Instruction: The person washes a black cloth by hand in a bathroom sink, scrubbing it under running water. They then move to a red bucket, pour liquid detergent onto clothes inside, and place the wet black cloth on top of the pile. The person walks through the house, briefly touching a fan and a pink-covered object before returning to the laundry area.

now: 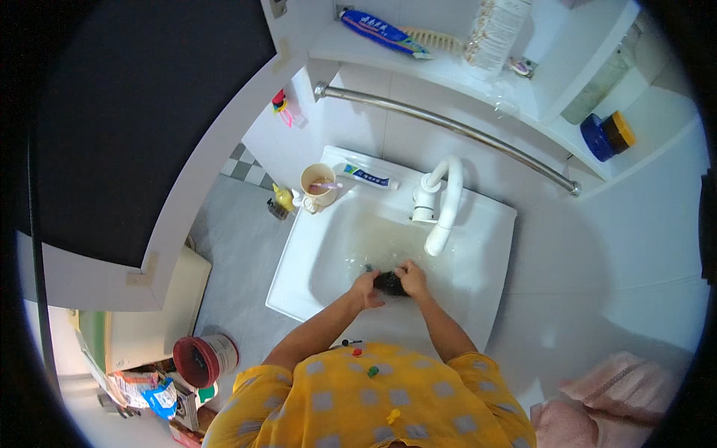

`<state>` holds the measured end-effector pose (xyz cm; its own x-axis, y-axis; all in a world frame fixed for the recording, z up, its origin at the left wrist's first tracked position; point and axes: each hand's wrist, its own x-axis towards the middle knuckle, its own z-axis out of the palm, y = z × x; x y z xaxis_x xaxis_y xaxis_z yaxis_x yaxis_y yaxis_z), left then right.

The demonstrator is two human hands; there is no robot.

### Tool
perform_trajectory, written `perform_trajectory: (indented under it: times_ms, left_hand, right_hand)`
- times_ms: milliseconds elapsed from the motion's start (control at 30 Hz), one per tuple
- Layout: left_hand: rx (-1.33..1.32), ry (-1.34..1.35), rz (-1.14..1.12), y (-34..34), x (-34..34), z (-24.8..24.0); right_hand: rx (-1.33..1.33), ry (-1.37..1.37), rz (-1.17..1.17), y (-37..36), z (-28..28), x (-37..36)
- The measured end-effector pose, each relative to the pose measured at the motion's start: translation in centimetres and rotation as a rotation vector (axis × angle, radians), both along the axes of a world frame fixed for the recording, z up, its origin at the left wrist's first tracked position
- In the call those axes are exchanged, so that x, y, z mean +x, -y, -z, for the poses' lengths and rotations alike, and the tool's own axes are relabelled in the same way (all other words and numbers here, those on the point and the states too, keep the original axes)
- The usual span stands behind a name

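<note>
Black item (390, 284) lies crosswise between our left hand (367, 289) and right hand (411, 279), each pinching its nearer end

So the black thing (389, 284) is a small, dark bundle that looks soft and kinda crumpled, with a wet-looking shine on it. Can't really tell what it is, since it's tiny in the shot and partly covered. It's down in the white sink (293, 278), on the near side of the cloudy water (377, 240), pinched between the left hand (367, 289) and the right hand (411, 279). It sits bunched up, a bit wider than it is tall from this angle, with the middle showing in the gap. Couldn't say how much of it is underwater tbh.
</note>
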<state>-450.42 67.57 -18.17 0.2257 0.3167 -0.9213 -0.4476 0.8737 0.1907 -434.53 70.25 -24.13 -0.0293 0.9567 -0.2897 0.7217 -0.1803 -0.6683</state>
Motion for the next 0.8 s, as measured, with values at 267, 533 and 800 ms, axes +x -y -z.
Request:
perform_trajectory:
  times_ms: [267, 533, 800]
  left_hand:
    - [0.198, 0.500, -0.177, -0.3, -2.3, 0.2]
    - [0.230, 0.349, -0.251, 0.9, 1.0, 0.9]
    - [0.028, -0.064, -0.072, 0.1, -0.7, 1.7]
  right_hand:
    - [0.172, -0.603, -0.123, 4.1, -9.3, -7.8]
    - [0.302, -0.106, -0.078, 0.7, -7.8, -4.8]
    - [0.456, 0.140, 0.174, -1.1, -2.9, 1.2]
